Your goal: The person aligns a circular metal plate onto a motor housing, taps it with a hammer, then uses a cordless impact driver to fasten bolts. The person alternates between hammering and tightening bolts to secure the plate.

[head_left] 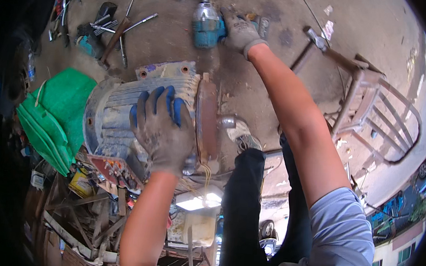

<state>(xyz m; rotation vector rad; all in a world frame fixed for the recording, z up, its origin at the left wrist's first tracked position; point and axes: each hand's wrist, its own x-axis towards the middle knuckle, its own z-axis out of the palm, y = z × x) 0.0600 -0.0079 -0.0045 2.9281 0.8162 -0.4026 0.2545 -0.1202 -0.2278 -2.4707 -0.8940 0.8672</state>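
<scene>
A large, worn blue-grey electric motor (pixel 117 103) with a ribbed casing and a rusty end flange lies on its side on the concrete floor. My left hand (pixel 160 130), in a dirty grey glove with blue fingertips, rests flat on top of the casing with its fingers spread. My right hand (pixel 241 32), in a like glove, reaches far forward and grips the handle of a teal cordless impact wrench (pixel 207 23) lying on the floor beyond the motor. The motor's short shaft (pixel 227 121) sticks out to the right.
Loose wrenches, a hammer and other hand tools (pixel 109 29) lie at the upper left. A green tarp (pixel 53 113) sits left of the motor. A rusty metal frame (pixel 370 108) and another hammer (pixel 316 39) are on the right. My dark-trousered legs (pixel 247 203) are below.
</scene>
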